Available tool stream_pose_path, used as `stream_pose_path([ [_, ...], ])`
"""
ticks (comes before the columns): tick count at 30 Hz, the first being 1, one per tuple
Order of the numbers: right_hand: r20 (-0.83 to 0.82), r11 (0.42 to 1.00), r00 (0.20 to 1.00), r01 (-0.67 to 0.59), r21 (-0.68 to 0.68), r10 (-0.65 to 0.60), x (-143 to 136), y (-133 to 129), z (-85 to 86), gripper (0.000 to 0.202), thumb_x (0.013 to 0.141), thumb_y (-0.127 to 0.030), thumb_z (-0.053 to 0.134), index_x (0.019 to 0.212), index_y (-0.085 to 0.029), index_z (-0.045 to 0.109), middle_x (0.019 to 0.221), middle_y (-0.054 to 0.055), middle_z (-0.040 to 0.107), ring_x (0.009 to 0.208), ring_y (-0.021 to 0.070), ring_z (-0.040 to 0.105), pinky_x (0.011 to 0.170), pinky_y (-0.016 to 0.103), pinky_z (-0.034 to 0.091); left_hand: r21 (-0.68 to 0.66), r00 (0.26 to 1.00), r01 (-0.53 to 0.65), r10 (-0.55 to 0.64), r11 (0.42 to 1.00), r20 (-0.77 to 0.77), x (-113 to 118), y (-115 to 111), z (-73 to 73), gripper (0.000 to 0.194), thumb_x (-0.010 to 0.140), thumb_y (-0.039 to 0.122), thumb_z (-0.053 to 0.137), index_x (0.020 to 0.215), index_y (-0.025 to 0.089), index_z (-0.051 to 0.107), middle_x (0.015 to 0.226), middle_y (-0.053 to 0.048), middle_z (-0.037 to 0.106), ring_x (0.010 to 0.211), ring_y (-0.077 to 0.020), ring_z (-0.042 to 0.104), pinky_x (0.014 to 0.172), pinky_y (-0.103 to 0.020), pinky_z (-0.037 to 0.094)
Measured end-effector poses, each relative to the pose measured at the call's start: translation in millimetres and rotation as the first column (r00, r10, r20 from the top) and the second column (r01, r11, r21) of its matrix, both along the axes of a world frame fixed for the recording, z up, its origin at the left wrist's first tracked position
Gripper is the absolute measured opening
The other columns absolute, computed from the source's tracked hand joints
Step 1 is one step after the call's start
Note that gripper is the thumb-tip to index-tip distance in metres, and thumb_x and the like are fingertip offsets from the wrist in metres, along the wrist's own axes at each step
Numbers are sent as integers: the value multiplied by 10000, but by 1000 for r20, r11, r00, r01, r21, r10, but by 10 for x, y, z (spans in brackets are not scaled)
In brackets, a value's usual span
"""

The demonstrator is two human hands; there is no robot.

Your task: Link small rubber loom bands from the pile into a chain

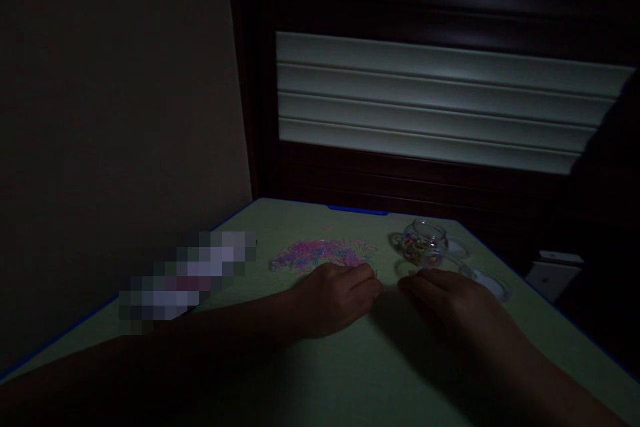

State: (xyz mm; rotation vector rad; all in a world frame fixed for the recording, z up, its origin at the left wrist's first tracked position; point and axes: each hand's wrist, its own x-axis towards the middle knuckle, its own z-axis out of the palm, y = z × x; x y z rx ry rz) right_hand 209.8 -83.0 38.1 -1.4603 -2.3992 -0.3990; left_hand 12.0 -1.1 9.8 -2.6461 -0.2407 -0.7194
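My left hand (345,297) is closed in a pinch over the table, just in front of a pile of small pink, purple and blue pieces (317,253). My right hand (445,293) is also pinched, a short gap to its right. Something thin and faint seems to span the gap between the fingertips, too dim to make out. Behind my right hand stands a round clear jar (425,240) with multicoloured small pieces inside. Clear round items (493,283) lie beside it, partly hidden by my right hand.
The pale table (290,213) has a blue edge. A blurred-out object (195,277) lies at its left. A white box (553,273) is beyond the right edge. A wall and a dark slatted panel stand behind.
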Motion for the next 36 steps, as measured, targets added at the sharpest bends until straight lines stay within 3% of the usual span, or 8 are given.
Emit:
stream_pose_path([
  [4,94,992,994,51,115,-62,27,11,17,206,782,-64,468,861,-192,608,756,28,607,697,173,557,612,277,383,1,1000,-9,9,1000,5,1,7,-16,183,892,159,344,903,127,523,776,-32,529,654,-113,494,522,-232,423],
  [8,107,953,968,197,228,-226,67,-16,76,207,774,-134,516,957,-185,597,873,67,628,776,212,571,640,300,391,7,1000,-9,9,1000,6,-2,9,-21,184,891,164,336,898,126,516,788,-36,528,654,-111,500,521,-228,424],
  [14,147,874,881,399,278,-450,125,-79,168,183,734,-63,465,785,-177,599,745,79,624,641,194,561,566,292,355,22,1000,6,-6,1000,10,-1,4,-13,178,887,150,336,886,123,511,774,-35,524,665,-111,501,537,-225,433],
  [22,209,842,831,448,300,-516,139,-81,177,194,699,-27,454,723,-169,584,698,84,615,626,197,555,575,306,345,22,1000,-1,1,1000,7,1,2,-8,170,882,148,344,891,124,512,786,-40,532,670,-115,501,528,-224,420],
  [36,236,835,814,454,312,-531,154,-79,143,204,706,-29,448,734,-165,597,695,92,616,628,215,563,562,320,349,-2,1000,-13,13,1000,3,-8,18,-31,177,889,168,332,899,130,504,800,-42,539,679,-111,520,560,-220,444],
])
